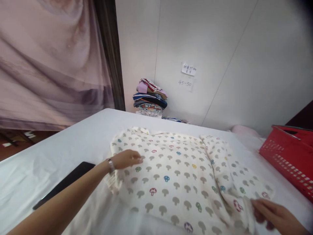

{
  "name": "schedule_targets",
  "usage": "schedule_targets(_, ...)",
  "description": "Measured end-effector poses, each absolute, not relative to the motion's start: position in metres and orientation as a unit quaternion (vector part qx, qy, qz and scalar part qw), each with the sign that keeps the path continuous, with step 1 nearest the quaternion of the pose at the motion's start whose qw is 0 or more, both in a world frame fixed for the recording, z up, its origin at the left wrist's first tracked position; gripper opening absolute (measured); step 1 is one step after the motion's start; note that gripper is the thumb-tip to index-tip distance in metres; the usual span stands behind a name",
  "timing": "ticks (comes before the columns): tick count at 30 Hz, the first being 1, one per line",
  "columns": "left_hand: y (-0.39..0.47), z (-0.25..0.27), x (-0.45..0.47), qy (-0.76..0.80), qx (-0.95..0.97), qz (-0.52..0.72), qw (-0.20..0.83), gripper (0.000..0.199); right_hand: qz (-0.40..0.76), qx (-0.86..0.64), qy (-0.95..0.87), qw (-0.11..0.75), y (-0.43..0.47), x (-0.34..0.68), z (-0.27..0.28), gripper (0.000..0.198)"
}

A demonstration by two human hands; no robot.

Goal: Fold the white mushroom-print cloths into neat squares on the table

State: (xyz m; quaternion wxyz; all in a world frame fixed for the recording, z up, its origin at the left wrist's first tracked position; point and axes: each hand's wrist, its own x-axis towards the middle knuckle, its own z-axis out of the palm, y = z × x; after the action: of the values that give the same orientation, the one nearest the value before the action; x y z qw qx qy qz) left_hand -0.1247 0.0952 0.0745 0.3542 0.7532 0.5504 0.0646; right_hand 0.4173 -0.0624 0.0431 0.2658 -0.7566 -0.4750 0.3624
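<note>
Red basket (290,160): my landmark for all positions; I found it at the right end of the scene, its side perforated with slots.
Patterned garment (168,169): lay spread on the white surface (90,140), left of the red basket and apart from it. I recorded a cream ground with grey mushrooms, a few outlined in red, blue, green, yellow or purple. A deep crease ran down the side nearest the basket.
Right hand (275,213): on the near side of the red basket, fingers drawn together on the cuff (248,212) of the garment. I noted slight blur at the fingertips.
Left hand (128,159): well left of the red basket, over the opposite side of the garment. Fingers loosely bent, thumb close by, nothing seen in their hold; I could not tell whether the fingertips touched the cloth. A bracelet (111,165) circled the wrist.
Black flat object (70,179): far left of the basket, partly hidden by the left forearm.
Folded stack (150,98): beyond the basket and to its left, against the wall (212,42).
Paper note (188,69): fixed to that wall, above and left of the basket; below it I read "45-50".
Pink curtain (56,65): hung farthest left of the basket.
</note>
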Motion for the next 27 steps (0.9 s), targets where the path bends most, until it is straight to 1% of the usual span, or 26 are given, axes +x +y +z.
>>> schedule_targets(2,0.122,0.077,-0.108,0.565,0.775,0.105,0.262,0.042,0.224,-0.741,-0.533,0.342,-0.041,0.398,0.060,0.036)
schedule_targets(3,0.137,0.076,-0.098,0.570,0.785,0.114,0.216,0.039,0.171,-0.725,-0.567,0.353,-0.031,0.387,0.061,0.039)
schedule_targets(4,0.152,0.074,-0.087,0.582,0.788,0.115,0.165,0.036,0.132,-0.705,-0.606,0.346,-0.023,0.375,0.056,0.041)
schedule_targets(5,0.168,0.071,-0.076,0.596,0.788,0.104,0.115,0.034,0.110,-0.683,-0.648,0.319,-0.015,0.363,0.046,0.042)
schedule_targets(8,0.212,0.055,-0.048,0.601,0.791,0.098,0.062,0.034,0.050,-0.624,-0.754,0.199,-0.002,0.339,-0.003,0.045)
schedule_targets(10,0.235,0.044,-0.036,0.599,0.794,0.094,0.041,0.039,-0.015,-0.614,-0.774,0.151,0.000,0.333,-0.034,0.044)
schedule_targets(12,0.250,0.033,-0.029,0.603,0.792,0.090,0.021,0.044,-0.051,-0.610,-0.781,0.121,-0.002,0.334,-0.052,0.044)
schedule_targets(14,0.259,0.027,-0.026,0.615,0.784,0.088,0.011,0.044,-0.058,-0.606,-0.786,0.107,-0.005,0.336,-0.056,0.045)
schedule_targets(18,0.268,0.034,-0.024,0.622,0.776,0.105,-0.002,0.022,-0.022,-0.611,-0.783,0.119,-0.009,0.339,-0.048,0.043)
schedule_targets(19,0.268,0.042,-0.024,0.616,0.779,0.119,-0.007,0.020,-0.001,-0.614,-0.779,0.132,-0.009,0.339,-0.044,0.043)
schedule_targets(22,0.253,0.076,-0.024,0.586,0.790,0.177,-0.026,0.029,0.053,-0.632,-0.748,0.196,0.000,0.337,-0.024,0.047)
schedule_targets(24,0.224,0.108,-0.026,0.549,0.803,0.230,-0.037,0.032,0.059,-0.641,-0.728,0.236,0.014,0.333,-0.002,0.052)
schedule_targets(26,0.176,0.143,-0.031,0.438,0.831,0.341,-0.033,0.028,0.045,-0.633,-0.730,0.253,0.033,0.324,0.027,0.060)
schedule_targets(27,0.146,0.160,-0.035,0.387,0.846,0.367,-0.031,0.026,0.035,-0.631,-0.732,0.254,0.044,0.318,0.042,0.064)
